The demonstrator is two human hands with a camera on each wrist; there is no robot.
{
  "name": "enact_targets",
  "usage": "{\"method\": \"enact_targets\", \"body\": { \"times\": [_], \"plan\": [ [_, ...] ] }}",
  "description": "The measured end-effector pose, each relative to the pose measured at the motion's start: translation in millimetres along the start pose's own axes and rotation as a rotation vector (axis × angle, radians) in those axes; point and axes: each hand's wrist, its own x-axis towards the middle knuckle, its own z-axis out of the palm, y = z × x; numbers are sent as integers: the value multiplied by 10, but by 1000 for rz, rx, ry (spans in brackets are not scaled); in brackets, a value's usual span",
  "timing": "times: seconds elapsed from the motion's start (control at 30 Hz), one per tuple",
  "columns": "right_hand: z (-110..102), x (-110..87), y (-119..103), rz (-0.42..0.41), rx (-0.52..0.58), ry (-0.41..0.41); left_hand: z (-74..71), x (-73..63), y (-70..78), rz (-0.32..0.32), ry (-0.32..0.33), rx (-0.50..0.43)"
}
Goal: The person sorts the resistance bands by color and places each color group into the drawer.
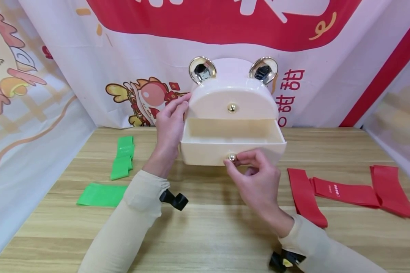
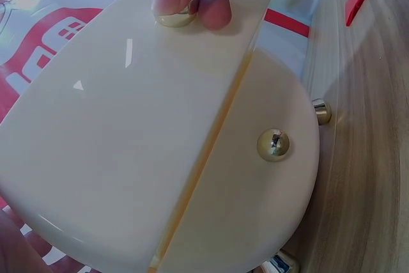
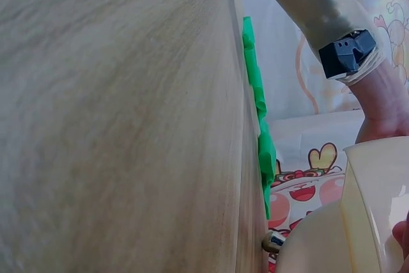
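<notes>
A cream drawer box [image 1: 239, 91] with two gold-rimmed, eye-like rounds on top stands at the back of the table. Its lower drawer [image 1: 205, 153] is pulled out and looks bare inside, while the upper drawer front [image 1: 208, 104] with a gold knob is flush. With thumb and fingers my right hand [image 1: 259, 182] pinches the lower drawer's gold knob [image 1: 231, 157]. My left hand [image 1: 171, 125] rests along the box's left side, fingers extended; its far fingertips are hidden. In the left wrist view, right-hand fingers [image 2: 214, 4] cover part of the knob.
Folded green strips [image 1: 123, 157] and another green piece [image 1: 100, 195] lie left on the wooden table [image 1: 198, 235]. Several red strips [image 1: 345, 193] lie at the right. A printed cloth [image 1: 140, 57] hangs behind the box, with more cloth at both sides.
</notes>
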Motion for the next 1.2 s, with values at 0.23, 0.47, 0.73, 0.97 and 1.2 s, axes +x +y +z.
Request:
{"method": "enact_targets", "body": {
  "times": [0.23,0.47,0.73,0.97,1.2],
  "plan": [
    [5,-4,5,-18,16,2,4,-3,7,-3,1,-6],
    [-22,-2,-8,-21,22,-37,-3,6,-2,-2,2,0],
    [-339,92,-49,-123,15,-158,13,1,13,-22,4,-10],
    [-883,232,-36,-237,20,-231,25,0,13,-33,9,-24],
    [-1382,280,188,-160,-120,-382,18,-5,2,-13,7,-17]
  ]
}}
